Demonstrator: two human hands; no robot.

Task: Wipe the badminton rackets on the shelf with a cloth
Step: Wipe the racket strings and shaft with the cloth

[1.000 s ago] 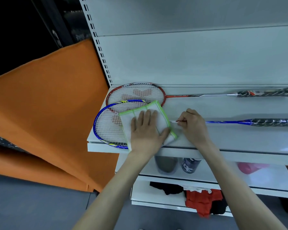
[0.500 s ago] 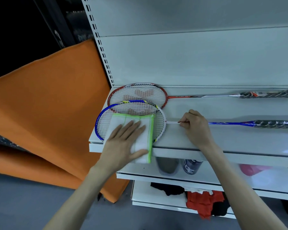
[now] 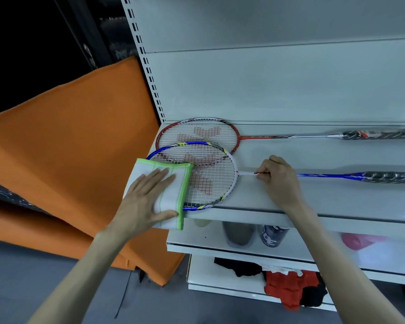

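Blue racket (image 3: 211,181) flat on white shelf (image 3: 313,197), middle of frame, head lying over red racket (image 3: 198,134) behind. Left hand (image 3: 145,202) flat, fingers spread, pressing white-green cloth (image 3: 171,195) on head's left side. Right hand (image 3: 278,178) pinching blue racket's shaft.

The left hand (image 3: 147,202) is sliding the cloth (image 3: 171,195) leftward across the blue racket (image 3: 211,181). A second ago the cloth was lying over the right part of the head, near the throat; now it is covering the left part and hanging past the shelf (image 3: 290,216) edge. The strings on the right are showing again. The hand is lying flatter, fingers (image 3: 161,176) spread and pointing up to the right. The cloth is turning too, its green border now standing upright along the right side.
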